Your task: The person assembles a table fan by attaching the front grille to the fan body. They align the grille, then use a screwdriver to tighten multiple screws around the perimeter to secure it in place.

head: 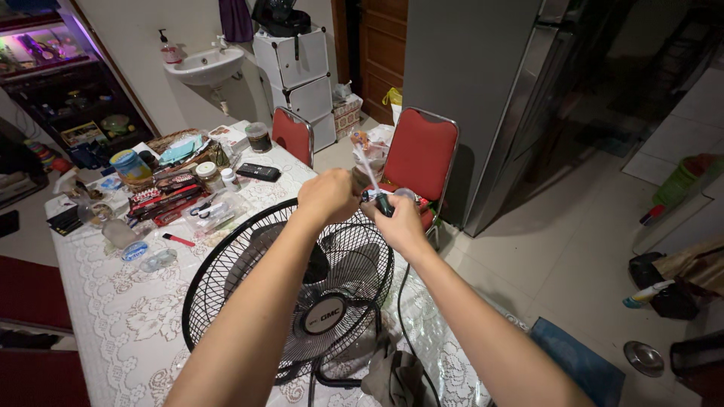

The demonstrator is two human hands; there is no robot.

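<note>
Head view shows both your arms stretched out over a black fan (302, 286) that lies face up on the lace-covered table (128, 324). Your left hand (328, 196) is curled into a loose fist just above the far rim of the fan's wire guard; what it closes on, if anything, is hidden by the knuckles, so I cannot tell. Your right hand (400, 222) sits just beside it, fingers pressed around a small dark-handled tool (383, 203) whose tip pointing toward the left hand is too small to make out.

The two hands nearly touch, probably so one can steady what the other works on at the guard's edge. The fan likely lies flat so the guard faces you and stays put under your forearms. Its cord (403, 316) trails off below your right wrist, toward you.

Counting: one fan, one tool and two red chairs, one (422, 158) just beyond your right hand and one (292, 134) beyond your left. Far to the left of your grip a clutter of jars, packets and a basket (170, 143) covers the table's far end, with one black remote (259, 172) nearest the hands. One white sink (205, 66) hangs on the wall well beyond. A grey cloth (396, 380) lies by the fan's base, under your right forearm.
</note>
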